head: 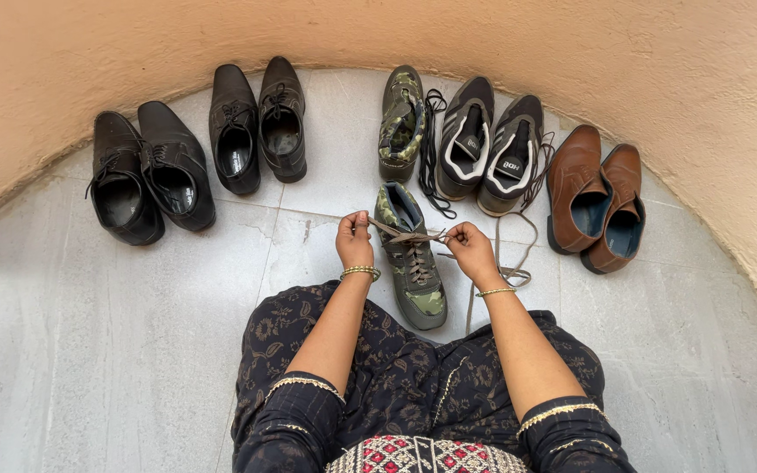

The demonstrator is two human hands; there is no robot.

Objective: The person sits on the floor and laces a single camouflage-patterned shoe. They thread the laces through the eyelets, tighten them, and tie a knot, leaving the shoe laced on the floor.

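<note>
Slack looks the likeliest fault: the flat grey-brown lace (409, 235) could slip from a pinch and loosen. Left hand (354, 240) and right hand (470, 247) are each closed on a lace end. The camouflage-patterned lace-up boot (411, 256) lies on grey stone floor (116, 333) between them, long axis running toe-toward-person, opening toward the wall.

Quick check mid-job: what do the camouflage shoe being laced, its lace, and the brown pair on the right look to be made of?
Camouflage shoe: looks like matte printed fabric, no shine; sole material unclear.
Lace, held between left hand and right hand: flat, tan, woven-looking, probably textile.
Brown pair: smooth uppers with a soft sheen, likely leather or imitation; blue lining.
</note>
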